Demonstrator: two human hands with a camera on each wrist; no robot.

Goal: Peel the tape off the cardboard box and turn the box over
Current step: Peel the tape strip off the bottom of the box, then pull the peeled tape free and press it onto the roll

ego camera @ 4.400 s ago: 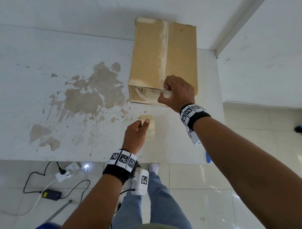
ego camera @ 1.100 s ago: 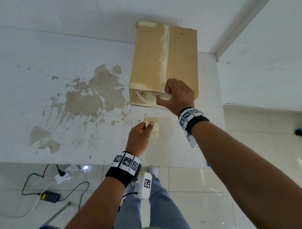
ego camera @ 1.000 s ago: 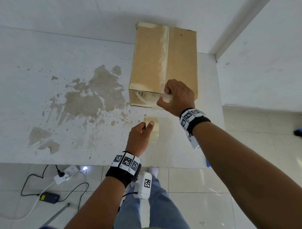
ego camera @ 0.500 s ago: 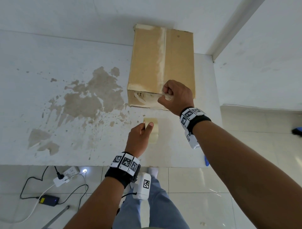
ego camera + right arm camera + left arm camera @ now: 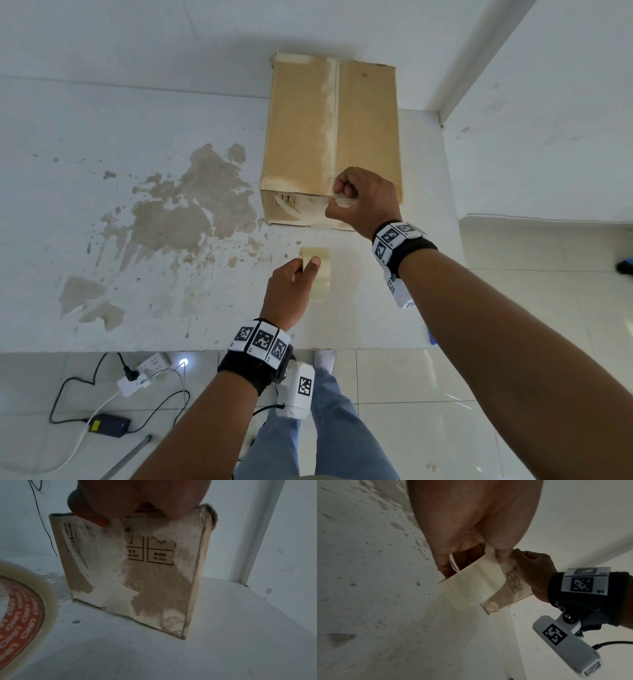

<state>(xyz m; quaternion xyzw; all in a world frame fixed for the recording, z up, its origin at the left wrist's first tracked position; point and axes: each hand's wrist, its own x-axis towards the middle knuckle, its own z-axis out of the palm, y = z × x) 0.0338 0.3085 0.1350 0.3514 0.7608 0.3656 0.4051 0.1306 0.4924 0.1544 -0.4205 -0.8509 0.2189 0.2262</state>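
Note:
A brown cardboard box [image 5: 301, 130] lies on the white table [image 5: 102, 240], against the back wall. A strip of clear tape [image 5: 330, 116] runs along its top seam. My right hand [image 5: 346, 198] pinches the loose tape end [image 5: 342, 202] at the box's near top edge. The box's near face [image 5: 154, 588] shows torn white patches and printed handling symbols. My left hand [image 5: 305, 269] grips a roll of clear tape [image 5: 320, 274] standing on the table in front of the box; the roll [image 5: 471, 585] hides part of the box in the left wrist view.
A big brown stain [image 5: 178, 212] marks the table left of the box. A wall corner [image 5: 442, 123] stands right of the box. On the floor lie a power strip [image 5: 144, 373], cables and a black adapter [image 5: 109, 425]. My legs [image 5: 308, 438] are at the table's front edge.
My right hand has shifted slightly at the box's near edge while keeping its pinch on the tape end. The left hand and the roll have stayed in place.

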